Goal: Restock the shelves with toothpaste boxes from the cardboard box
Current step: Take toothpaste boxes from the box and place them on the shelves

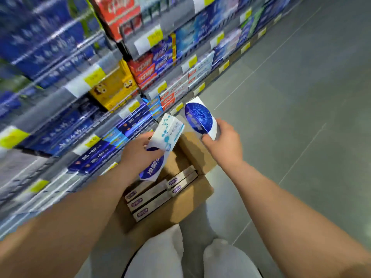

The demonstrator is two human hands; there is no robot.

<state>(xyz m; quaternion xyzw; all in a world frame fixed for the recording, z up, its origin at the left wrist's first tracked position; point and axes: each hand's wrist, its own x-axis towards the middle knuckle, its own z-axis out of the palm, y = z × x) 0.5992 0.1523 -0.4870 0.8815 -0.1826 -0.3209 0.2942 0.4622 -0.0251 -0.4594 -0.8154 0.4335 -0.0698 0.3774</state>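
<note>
My left hand [138, 151] grips a white toothpaste box with blue print [162, 141], held tilted above the open cardboard box [180, 203]. My right hand [222, 141] holds a second white box with a round dark-blue emblem [198, 117], raised to the right of the first. Inside the cardboard box lie several silver-grey toothpaste boxes with purple labels [158, 193]. The shelves [128, 109] rise on the left, packed with blue, red and yellow toothpaste boxes.
Yellow and white price tags [94, 77] line the shelf edges. A grey tiled floor [291, 97] stretches to the right of the shelving. My knees in light trousers [160, 255] are at the bottom, just behind the cardboard box. The shelf rows at the left are motion-blurred.
</note>
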